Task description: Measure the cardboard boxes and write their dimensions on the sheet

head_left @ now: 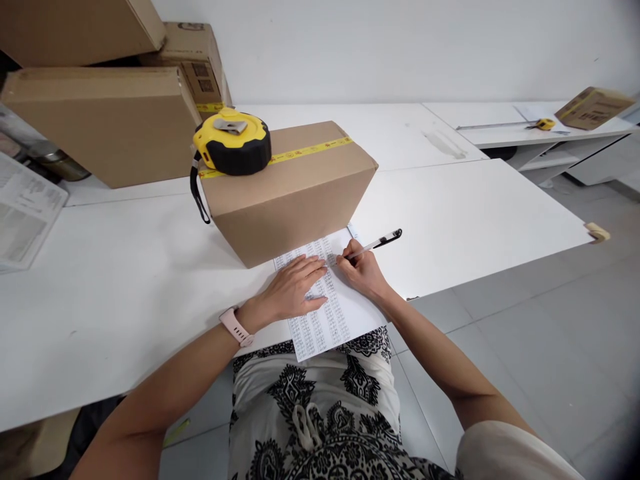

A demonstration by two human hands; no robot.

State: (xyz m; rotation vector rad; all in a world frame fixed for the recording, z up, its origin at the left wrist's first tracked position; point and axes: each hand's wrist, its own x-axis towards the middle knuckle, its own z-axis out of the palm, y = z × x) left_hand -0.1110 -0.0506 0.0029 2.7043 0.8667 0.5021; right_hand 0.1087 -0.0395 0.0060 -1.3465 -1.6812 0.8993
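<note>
A sheet of paper (360, 310) covered in columns of handwritten figures lies at the table's front edge, its lower end jutting past it. My left hand (299, 287) rests flat on the sheet with fingers stretched out, a pink band on its wrist. In my right hand (361, 267) is a pen (383, 240), pinched in the fingers with its tip down at the paper. Just behind the sheet stands a cardboard box (295, 200) sealed with yellow tape, covering the paper's far part. On the box's left end sits a yellow and black tape measure (233, 141) with a black strap.
Several larger cardboard boxes (115, 127) are stacked at the back left, near a clear plastic container (30, 207). Across the gap on the right, another surface bears a small carton (593, 108) and a second tape measure (544, 125). The white table (475, 220) ends at a corner guard (597, 233).
</note>
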